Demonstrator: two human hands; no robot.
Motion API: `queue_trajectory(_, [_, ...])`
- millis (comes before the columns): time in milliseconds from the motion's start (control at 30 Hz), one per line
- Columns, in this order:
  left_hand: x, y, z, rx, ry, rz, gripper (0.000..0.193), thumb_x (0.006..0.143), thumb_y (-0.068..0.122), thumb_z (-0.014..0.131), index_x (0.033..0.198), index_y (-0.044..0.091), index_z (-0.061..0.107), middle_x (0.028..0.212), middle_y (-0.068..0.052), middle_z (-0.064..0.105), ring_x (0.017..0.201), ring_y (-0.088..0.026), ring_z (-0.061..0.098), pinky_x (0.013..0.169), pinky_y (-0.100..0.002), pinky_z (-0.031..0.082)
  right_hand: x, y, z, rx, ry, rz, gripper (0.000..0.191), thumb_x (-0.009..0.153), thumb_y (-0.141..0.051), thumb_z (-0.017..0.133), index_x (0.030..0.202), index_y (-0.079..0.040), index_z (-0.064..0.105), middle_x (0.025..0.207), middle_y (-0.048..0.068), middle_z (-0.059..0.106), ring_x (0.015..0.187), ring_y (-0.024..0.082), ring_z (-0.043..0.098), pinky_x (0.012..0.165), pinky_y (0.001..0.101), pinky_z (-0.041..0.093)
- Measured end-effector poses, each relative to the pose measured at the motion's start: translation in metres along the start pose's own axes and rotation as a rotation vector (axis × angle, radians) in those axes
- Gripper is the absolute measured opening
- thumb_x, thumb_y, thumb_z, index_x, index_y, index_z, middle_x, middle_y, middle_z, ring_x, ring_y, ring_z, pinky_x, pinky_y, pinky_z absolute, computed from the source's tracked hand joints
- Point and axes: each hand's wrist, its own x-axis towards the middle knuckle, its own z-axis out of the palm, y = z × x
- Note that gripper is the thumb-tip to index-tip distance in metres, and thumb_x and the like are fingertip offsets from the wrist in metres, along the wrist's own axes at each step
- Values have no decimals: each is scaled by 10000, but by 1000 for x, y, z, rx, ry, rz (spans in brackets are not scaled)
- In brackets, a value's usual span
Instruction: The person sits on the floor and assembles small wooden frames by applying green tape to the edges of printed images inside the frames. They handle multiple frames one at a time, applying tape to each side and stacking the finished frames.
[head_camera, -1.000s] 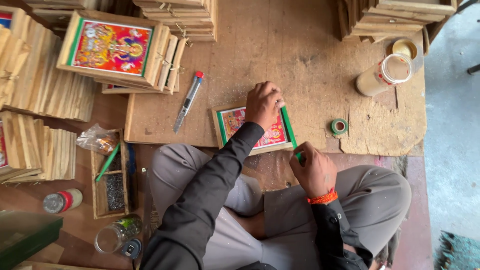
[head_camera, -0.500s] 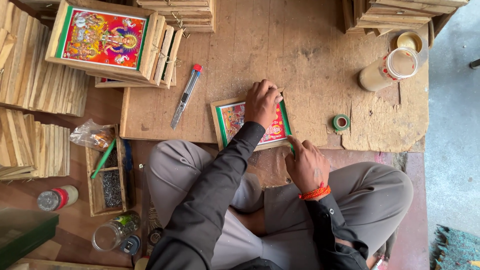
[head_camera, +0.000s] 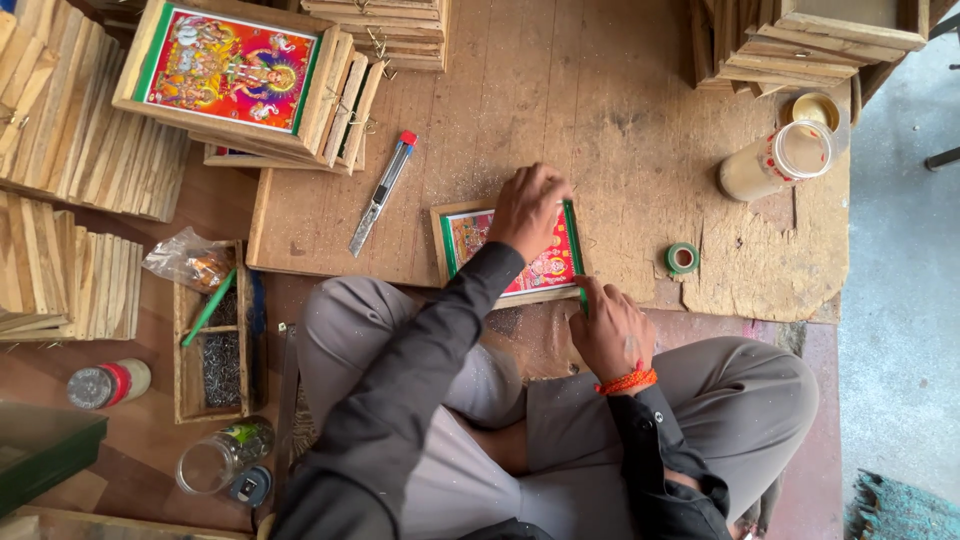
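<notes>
A small wooden frame with a colourful picture and green tape edges lies on the worn wooden board in front of my crossed legs. My left hand presses down on the picture's top right part, fingers curled. At the frame's lower right corner, my right hand pinches the green tape strip that runs along the right edge. A small roll of green tape sits on the board just right of the frame.
A utility knife lies left of the frame. A finished framed picture tops a stack at back left. Stacks of wooden frames stand left and at the back. A glue bottle lies right; a nail tray and jars sit left.
The view has drifted slightly. My right hand has slid down along the frame's right edge to its lower corner; my left hand stays pressed on the picture.
</notes>
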Motion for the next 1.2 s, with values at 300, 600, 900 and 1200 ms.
queue_trajectory(300, [-51,19,-31,92,-437,460,526,803,-53,579,1162,281,767,1641,-105,267,1546,-386,236,1272,-594,177,4,7,2,126,66,-2,606,795,-176,696,1381,-177,543,948,131,729,915,359,703,716,470,556])
queue_trajectory(600, [17,-22,-39,378,-437,272,309,959,186,592,1200,324,728,1569,-168,469,1533,-378,281,1263,-595,60,7,5,-4,88,-21,97,557,809,-190,683,1357,-246,602,899,71,737,876,316,715,685,459,555])
queue_trajectory(900, [-24,-3,-4,444,-91,206,512,831,95,612,1333,144,701,1464,-233,531,1488,-377,329,1243,-644,35,7,10,-2,80,15,69,549,804,-213,706,1344,-245,614,873,82,731,884,311,714,684,455,554])
queue_trajectory(1200, [-9,13,-39,338,-198,184,187,855,184,658,948,46,744,1406,-191,562,1459,-378,405,1243,-596,216,-3,11,-12,101,-27,110,554,820,-231,686,1366,-277,606,892,78,748,901,311,719,711,465,559])
